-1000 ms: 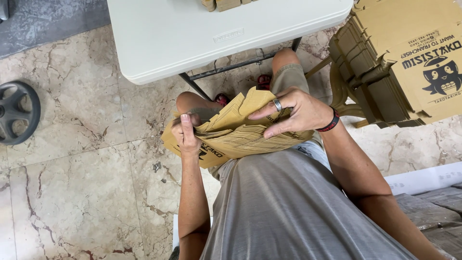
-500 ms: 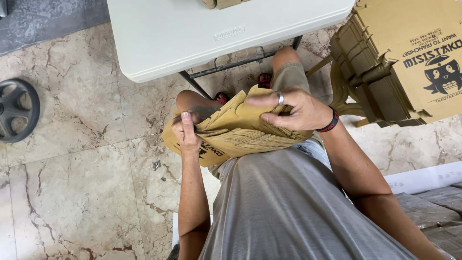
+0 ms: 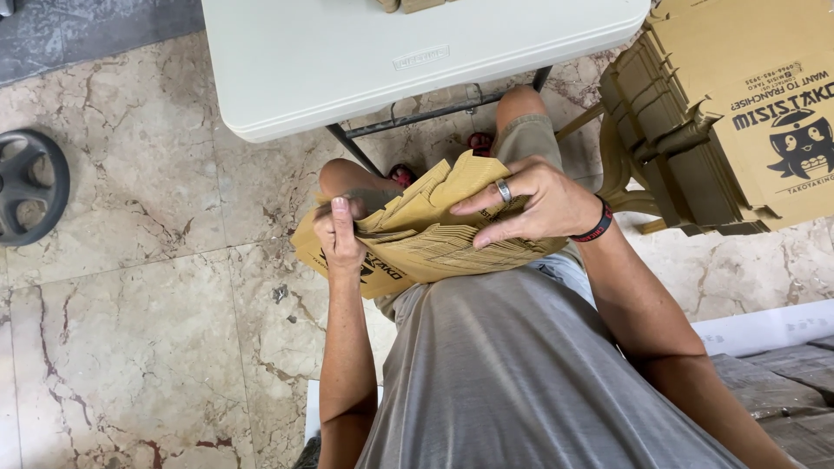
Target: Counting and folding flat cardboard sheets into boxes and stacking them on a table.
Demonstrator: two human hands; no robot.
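A stack of flat brown cardboard box blanks (image 3: 426, 234) rests on my lap, just below the table's edge. My left hand (image 3: 340, 236) grips the stack's left edge, thumb on top. My right hand (image 3: 539, 201), wearing a ring and a dark wristband, lies spread over the top sheets with its fingers pressing and lifting the upper layers, which fan upward near the middle.
A white folding table (image 3: 347, 61) stands ahead over my knees. A tall pile of printed cardboard blanks (image 3: 738, 113) sits on a chair to the right. A black wheel-shaped object (image 3: 26, 187) lies on the marble floor at the left.
My right hand's fingers have shifted slightly over the top sheets. The stack and my left hand stay where they were.
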